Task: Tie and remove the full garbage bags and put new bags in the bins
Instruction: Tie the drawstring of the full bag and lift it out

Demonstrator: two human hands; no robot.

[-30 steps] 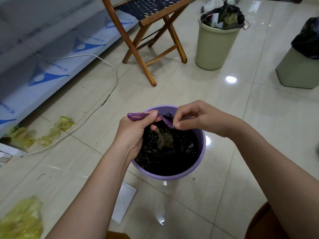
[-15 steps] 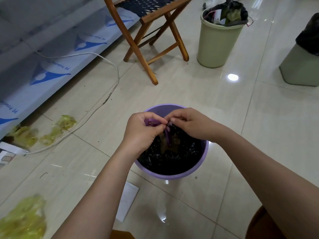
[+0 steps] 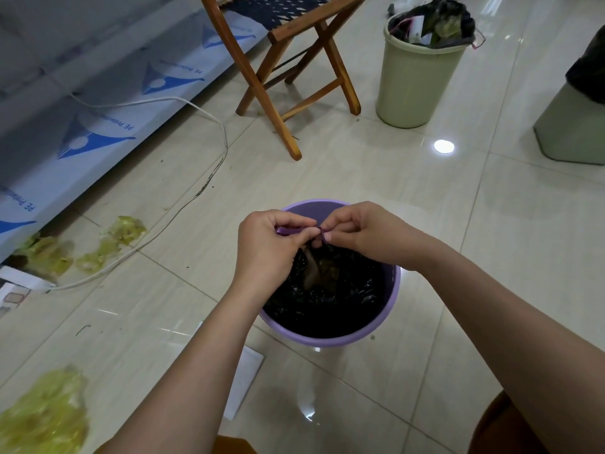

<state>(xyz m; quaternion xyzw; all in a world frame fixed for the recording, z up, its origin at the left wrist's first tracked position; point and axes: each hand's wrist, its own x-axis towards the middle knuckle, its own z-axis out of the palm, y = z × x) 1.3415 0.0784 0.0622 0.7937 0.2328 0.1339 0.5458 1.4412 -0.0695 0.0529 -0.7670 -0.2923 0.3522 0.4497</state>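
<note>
The only writing that can be read is "PE Prote…", printed beside blue triangular logos on the white protective film (image 3: 108, 132) that wraps a long panel along the floor from nine o'clock up to eleven; the rest of each line is cut off or too small to tell.

The purple bin (image 3: 330, 335) stands on the floor at the centre, slightly toward six o'clock; a black garbage bag (image 3: 357, 290) lines it, crinkled and glossy, gathered toward the far rim, with something brownish showing in its open middle; purple drawstrings (image 3: 288, 230) rise from the bag's mouth. The left hand (image 3: 268, 247) is curled around one flat purple strip, fingers folded over it; the right hand (image 3: 366, 234) pinches the other strand between thumb and fingertips; the two hands meet, touching, over the bin's twelve-o'clock rim.

The floor (image 3: 409, 198) is glossy beige tile with pale grout lines and a bright lamp reflection at two o'clock; a wooden folding chair (image 3: 278, 93) with a dark woven seat stands at twelve o'clock; a pale green bin (image 3: 415, 77) at one o'clock holds a full black bag topped with scraps; another green bin (image 3: 569, 126) with a black bag sits at the three-o'clock edge. A white cable (image 3: 209, 178) runs across the tiles at ten o'clock; crumpled yellow plastic (image 3: 45, 417) lies at seven and nine o'clock; a white sheet (image 3: 244, 378) lies flat just beside the purple bin at six o'clock.
</note>
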